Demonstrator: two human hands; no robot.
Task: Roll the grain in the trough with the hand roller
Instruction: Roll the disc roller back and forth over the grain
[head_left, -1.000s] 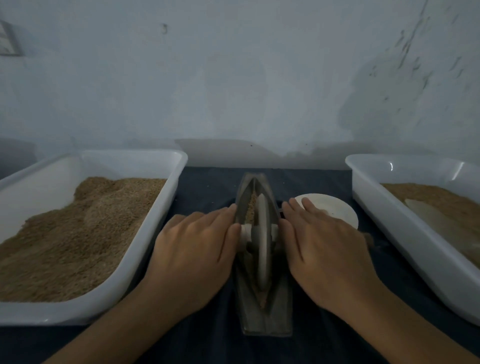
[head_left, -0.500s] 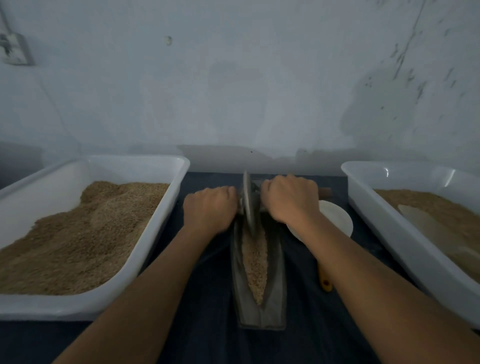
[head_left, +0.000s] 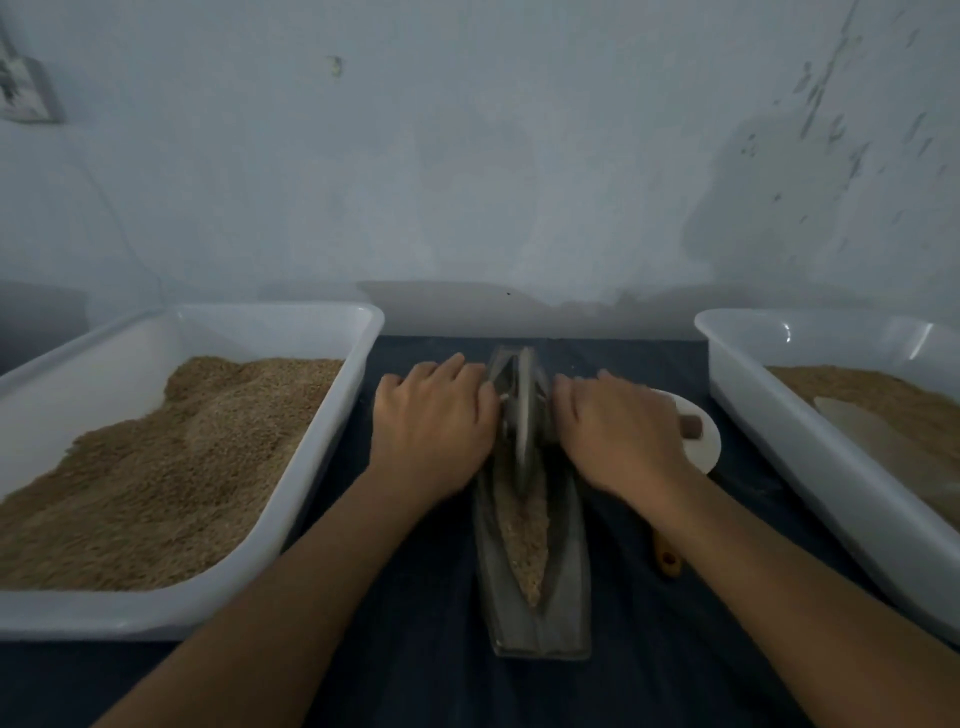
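Rolling is under way: a thin metal roller (head_left: 524, 415) stands on edge in the far half of a long boat-shaped trough (head_left: 535, 525) set lengthwise on a dark counter (head_left: 415, 613). Brown grain (head_left: 524, 530) lies along the trough's groove, showing from the wheel down to the near tip.

To do this step well, I judge that both palms should press evenly on the short axle, so the wheel stays upright and keeps to the groove. Long strokes running the trough's full length would reach the grain at the near end. Too much weight on one side could tip the wheel or spill grain over the rim.

Both arms reach forward, nearly straight, palms down. The left hand (head_left: 434, 421) lies flat beside the wheel, its fingers extended and resting on the left axle end. The right hand (head_left: 618, 431) mirrors it on the other side, fingers loosely bent over its axle end; whether they wrap the axle I cannot tell.
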